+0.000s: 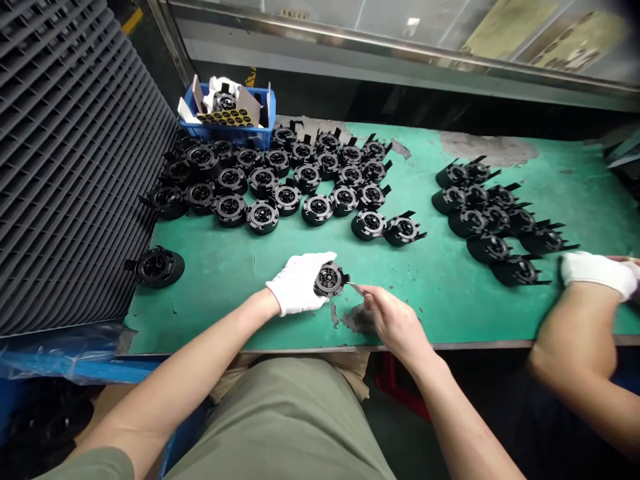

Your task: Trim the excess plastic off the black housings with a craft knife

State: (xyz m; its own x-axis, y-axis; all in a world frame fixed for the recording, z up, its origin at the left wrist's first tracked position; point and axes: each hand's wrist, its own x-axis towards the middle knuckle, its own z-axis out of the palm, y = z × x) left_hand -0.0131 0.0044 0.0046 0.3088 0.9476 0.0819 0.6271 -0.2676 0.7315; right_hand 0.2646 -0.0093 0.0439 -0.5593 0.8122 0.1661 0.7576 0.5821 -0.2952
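A black round speaker part [329, 279] sits clamped in the gloved left hand [298, 283], the bare right hand [395, 322] pinching tweezers [356, 287] at its edge, hands close together.

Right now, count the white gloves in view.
2. One white glove is on the person's left hand, holding a black round part; the other is on a co-worker's hand at the right edge of the view. Others may be hidden.

My white-gloved left hand [297, 283] grips a round black plastic part [330, 279], while my bare right hand [397, 323] pinches a small metal tool [355, 287] just beside its edge, over the green workbench [225, 320].
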